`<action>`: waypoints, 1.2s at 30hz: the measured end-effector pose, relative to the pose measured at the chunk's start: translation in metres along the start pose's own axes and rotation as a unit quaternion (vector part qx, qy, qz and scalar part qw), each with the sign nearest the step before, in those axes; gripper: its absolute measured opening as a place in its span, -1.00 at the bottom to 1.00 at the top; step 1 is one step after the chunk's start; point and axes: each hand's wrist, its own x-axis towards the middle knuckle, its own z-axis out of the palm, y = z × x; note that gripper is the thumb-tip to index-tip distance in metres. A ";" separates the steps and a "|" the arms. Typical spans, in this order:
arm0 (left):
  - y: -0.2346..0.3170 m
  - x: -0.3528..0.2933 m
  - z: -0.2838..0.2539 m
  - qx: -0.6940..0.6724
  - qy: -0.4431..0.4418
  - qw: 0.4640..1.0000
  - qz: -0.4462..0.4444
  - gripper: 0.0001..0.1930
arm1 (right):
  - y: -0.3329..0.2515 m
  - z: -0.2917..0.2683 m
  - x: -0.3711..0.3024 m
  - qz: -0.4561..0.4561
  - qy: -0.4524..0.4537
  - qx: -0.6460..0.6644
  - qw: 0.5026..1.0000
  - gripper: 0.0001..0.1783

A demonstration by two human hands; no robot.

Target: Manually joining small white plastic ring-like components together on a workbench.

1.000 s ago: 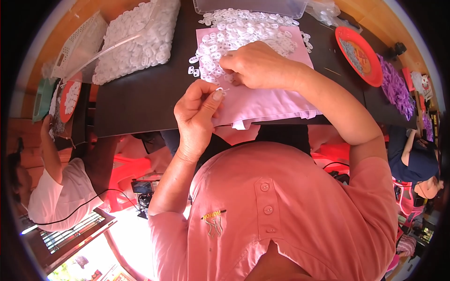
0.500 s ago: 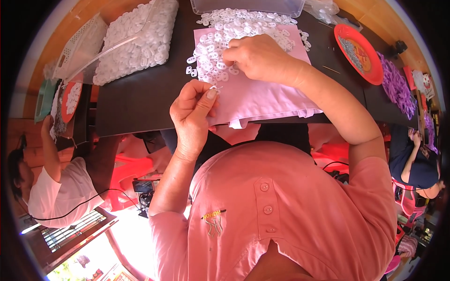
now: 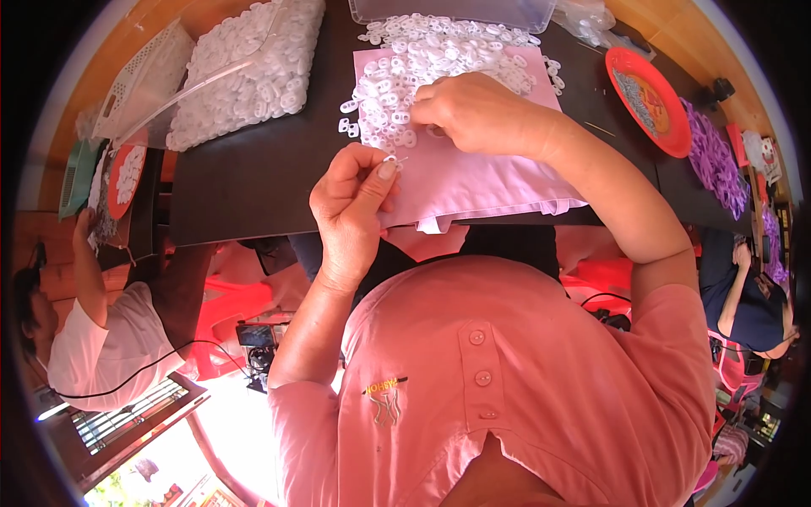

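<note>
Between thumb and forefinger, my left hand (image 3: 348,207) pinches a small white plastic piece with a thin metal pin (image 3: 400,159) sticking out to the right. My right hand (image 3: 490,118) reaches over the right part of a heap of white oval plastic pieces with holes (image 3: 387,95). Its fingers are bent and drawn together at the heap; their tips are hidden, so whatever they hold cannot be made out. Under the heap and both hands lies a pink cloth (image 3: 481,186), its front edge hanging over the table edge.
A large clear bin (image 3: 245,80) full of similar white pieces stands at left. On the right are a red plate (image 3: 667,106) with grey metal pins and a purple bundle (image 3: 714,160). Another person sits at each side. The dark table (image 3: 245,198) ends just before my body.
The view has shifted slightly. My right hand has moved a little toward me and right, still at the heap. My left hand keeps its pinch on the small piece.
</note>
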 end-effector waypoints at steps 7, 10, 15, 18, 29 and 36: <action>-0.002 0.000 0.000 0.001 0.005 1.000 0.013 -0.94 | 0.003 -0.002 -0.004 -0.049 0.015 0.050 0.997 -0.87; -0.001 0.000 0.001 0.005 0.012 1.000 0.009 -0.94 | 0.000 -0.002 -0.005 -0.051 0.032 0.033 0.998 -0.89; -0.002 0.000 0.003 0.006 0.023 1.000 0.021 -0.94 | 0.001 0.003 -0.006 -0.029 0.005 0.026 0.999 -0.87; -0.002 -0.001 0.004 -0.003 0.025 0.999 0.025 -0.93 | 0.000 0.009 -0.006 -0.015 -0.005 0.013 1.000 -0.88; 0.011 0.011 0.003 0.011 0.017 1.000 0.002 -0.91 | 0.007 -0.007 -0.014 0.144 0.103 0.391 0.903 -0.85; 0.040 0.042 0.020 0.028 -0.012 1.000 -0.006 -0.88 | 0.003 -0.023 -0.027 0.217 0.199 0.523 0.800 -0.86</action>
